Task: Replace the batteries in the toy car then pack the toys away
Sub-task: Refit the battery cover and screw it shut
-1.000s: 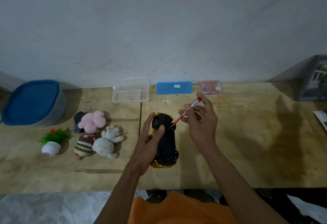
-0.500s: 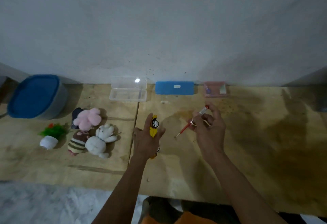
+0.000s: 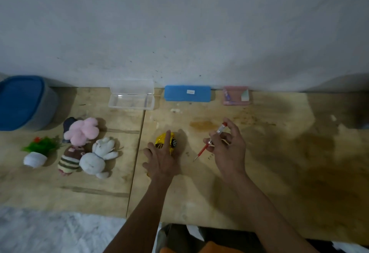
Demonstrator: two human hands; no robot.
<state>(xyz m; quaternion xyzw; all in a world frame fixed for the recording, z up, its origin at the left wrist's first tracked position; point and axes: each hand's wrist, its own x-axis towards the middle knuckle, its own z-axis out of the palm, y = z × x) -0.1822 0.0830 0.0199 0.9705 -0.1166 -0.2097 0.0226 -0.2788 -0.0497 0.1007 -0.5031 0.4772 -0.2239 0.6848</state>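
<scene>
Near the middle of the wooden tabletop (image 3: pixel 279 172), the left hand (image 3: pixel 161 162) lies over the yellow toy car (image 3: pixel 166 142), fingers mostly straight and pressing it down onto the wood. Beside it, the right hand (image 3: pixel 227 148) pinches a small red screwdriver (image 3: pixel 209 142), the tip pointing down to the tabletop, apart from the car. To the left lie three plush toys (image 3: pixel 87 146) and a small toy plant (image 3: pixel 38 152). At the wall stand a blue-lidded container (image 3: pixel 22 100), a clear case (image 3: pixel 131 96), a blue case (image 3: pixel 187 95) and a pink box (image 3: pixel 236 95).
</scene>
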